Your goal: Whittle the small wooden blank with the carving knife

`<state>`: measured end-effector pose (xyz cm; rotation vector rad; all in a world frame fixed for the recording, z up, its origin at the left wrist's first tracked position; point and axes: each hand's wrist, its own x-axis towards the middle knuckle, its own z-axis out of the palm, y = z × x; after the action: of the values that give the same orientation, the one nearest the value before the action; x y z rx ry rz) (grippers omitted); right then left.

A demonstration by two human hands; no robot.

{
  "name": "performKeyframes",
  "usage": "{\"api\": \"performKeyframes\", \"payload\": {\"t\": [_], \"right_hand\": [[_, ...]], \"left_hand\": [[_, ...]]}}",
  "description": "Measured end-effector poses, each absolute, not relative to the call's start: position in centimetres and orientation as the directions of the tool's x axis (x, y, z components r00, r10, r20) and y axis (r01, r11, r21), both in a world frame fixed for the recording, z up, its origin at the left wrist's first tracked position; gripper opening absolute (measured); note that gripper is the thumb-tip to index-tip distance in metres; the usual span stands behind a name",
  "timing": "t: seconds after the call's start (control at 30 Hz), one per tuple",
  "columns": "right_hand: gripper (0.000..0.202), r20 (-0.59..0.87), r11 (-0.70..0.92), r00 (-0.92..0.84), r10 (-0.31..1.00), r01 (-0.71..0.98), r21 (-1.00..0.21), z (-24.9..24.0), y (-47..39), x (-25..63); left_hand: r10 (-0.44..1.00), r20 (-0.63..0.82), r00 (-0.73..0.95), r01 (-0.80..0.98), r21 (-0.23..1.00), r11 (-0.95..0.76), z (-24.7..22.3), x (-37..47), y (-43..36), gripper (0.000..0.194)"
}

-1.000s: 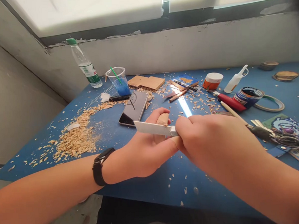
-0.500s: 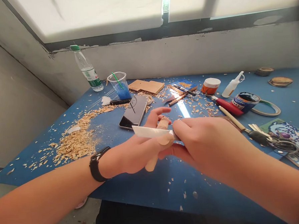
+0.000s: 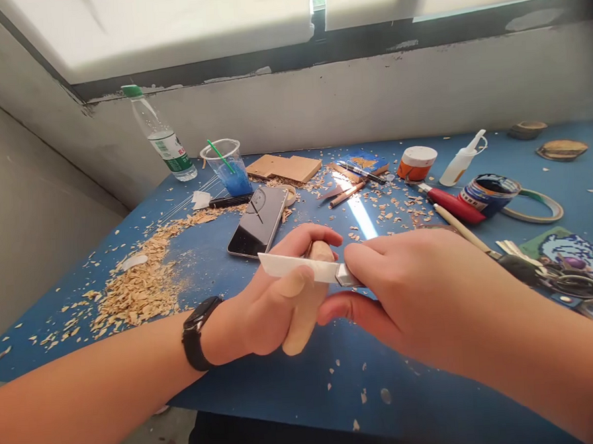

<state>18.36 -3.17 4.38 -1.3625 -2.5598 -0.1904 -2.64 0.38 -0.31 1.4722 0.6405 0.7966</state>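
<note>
My left hand (image 3: 271, 303), with a black watch on its wrist, is wrapped round a pale piece of carved wood (image 3: 302, 321). The wood's rounded lower end sticks out below the palm, and its top shows by the curled fingers. My right hand (image 3: 409, 282) grips a knife (image 3: 323, 271) whose blade points left and lies across the wood. The left thumb presses at the blade's lower edge or on the wood beside it; the exact contact is hidden. Most of the knife's handle is covered by the right fingers.
Wood shavings (image 3: 141, 290) are heaped at the left. Behind the hands lie a phone (image 3: 257, 224), a cup of blue liquid (image 3: 229, 172) and a water bottle (image 3: 165, 139). A red-handled tool (image 3: 452, 204), a paint jar (image 3: 488, 195), a glue bottle (image 3: 460, 164) and keys (image 3: 573, 284) lie right.
My left thumb has drawn back left along the blade, and more of the wood now shows beneath it. The view has shifted slightly. Both hands keep their hold.
</note>
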Motion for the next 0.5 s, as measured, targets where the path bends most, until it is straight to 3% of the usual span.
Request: {"api": "performKeyframes", "payload": {"t": [0.2,0.4,0.5], "right_hand": [[0.038,0.249,0.555,-0.544,0.801,0.831,0.030,4.3,-2.7,18.7],[0.020,0.316,0.643,-0.594,0.740,0.763,-0.071,3.8,-1.7,19.0],[0.022,0.325,0.654,-0.591,0.738,0.745,-0.131,3.8,-1.8,19.0]], "left_hand": [[0.826,0.062,0.560,-0.055,0.998,-0.037,-0.3,-2.3,0.7,0.068],[0.826,0.070,0.559,-0.068,0.997,-0.039,-0.7,-2.3,1.4,0.062],[0.814,0.064,0.577,-0.047,0.998,-0.045,-0.6,-2.5,1.3,0.062]]}}
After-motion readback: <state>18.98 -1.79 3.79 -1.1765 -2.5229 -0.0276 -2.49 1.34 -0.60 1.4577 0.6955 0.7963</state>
